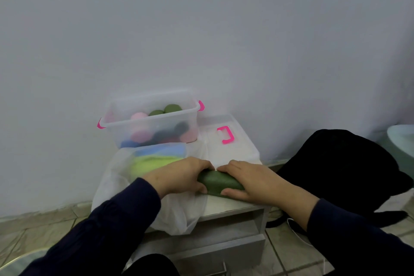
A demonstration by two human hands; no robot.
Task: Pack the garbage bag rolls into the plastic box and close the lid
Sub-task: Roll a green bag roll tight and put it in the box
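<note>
Both hands were closed around 1 dark green roll point(220, 182) that lay across the front of a small grey cabinet point(233, 207). The left hand point(182, 175) gripped the roll's left end, fingers curled over the top and thumb underneath, while the right hand point(253, 182) held the right end the same way. Both arms wore dark blue sleeves point(107, 226). Just left of the roll, a thin white plastic bag point(143, 186) sagged over the cabinet's edge, with yellow-green and blue rolls point(154, 159) showing through it. Behind the bag, against the pale wall point(201, 29), stood the clear plastic box point(152, 122) with pink latches point(201, 105), open on top and already holding several rolls point(156, 127) in green, pink, blue and dark colours. The clear lid point(226, 139) with its pink handle point(226, 134) lay flat on the cabinet just to the right of the box. A black bag point(340, 175) rested on the tiled floor point(33, 226) to the cabinet's right. A drawer point(224, 251) below stood pulled partly out.
</note>
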